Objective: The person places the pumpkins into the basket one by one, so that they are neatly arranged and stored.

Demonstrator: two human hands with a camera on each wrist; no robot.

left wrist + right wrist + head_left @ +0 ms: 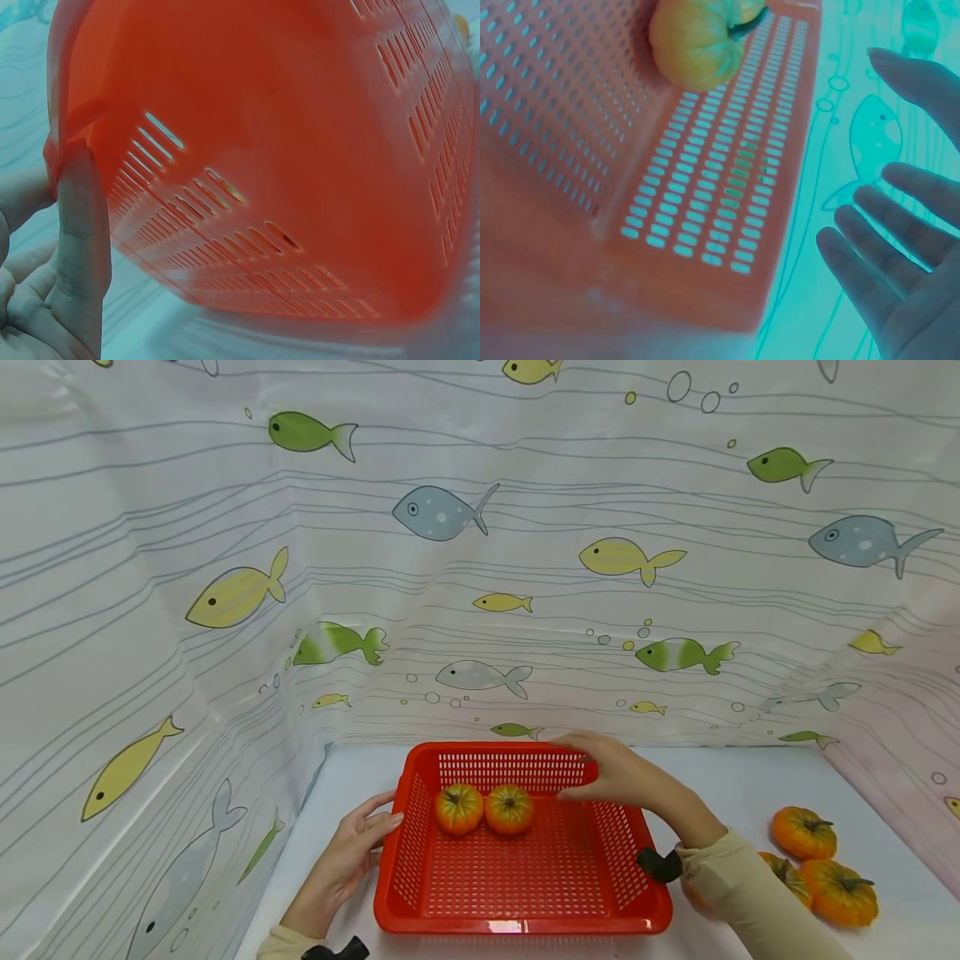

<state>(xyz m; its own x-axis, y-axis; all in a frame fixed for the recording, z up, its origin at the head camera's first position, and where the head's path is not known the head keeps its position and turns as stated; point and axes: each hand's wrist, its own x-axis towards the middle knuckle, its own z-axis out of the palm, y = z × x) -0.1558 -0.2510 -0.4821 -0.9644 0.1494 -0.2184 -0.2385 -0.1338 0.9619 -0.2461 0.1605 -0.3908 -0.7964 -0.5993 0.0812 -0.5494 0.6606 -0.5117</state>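
On the table, mid-scene, see basket; take its far side as 12 o'clock. Inside, toward 11 o'clock, find one pumpkin and a second pumpkin, side by side, stems up, touching or nearly so. Outside, around 3 o'clock and well apart from that pair, find loose pumpkins, partly behind sleeve; cannot give an exact count.

Left hand: at 9 o'clock rim, narrow pinch on basket edge. Right hand: by 1 o'clock corner, thumb and fingers spread wide, holding nothing, apart from both inside pumpkins. Cannot tell whether reaching in or pulling out.

Judging by layout, looks like moving pumpkins one at a time, basket steadied at 9 o'clock. To do it well: brace that rim without tipping it. Match the wide spread to the fruit, cup the round body, leave the stem alone. Lift above rim height before crossing at 3 o'clock; sleeve could snag there or nudge loose fruit. Lower, don't drop; could roll or bump the pair. For placing, use bare floor toward 4 o'clock.
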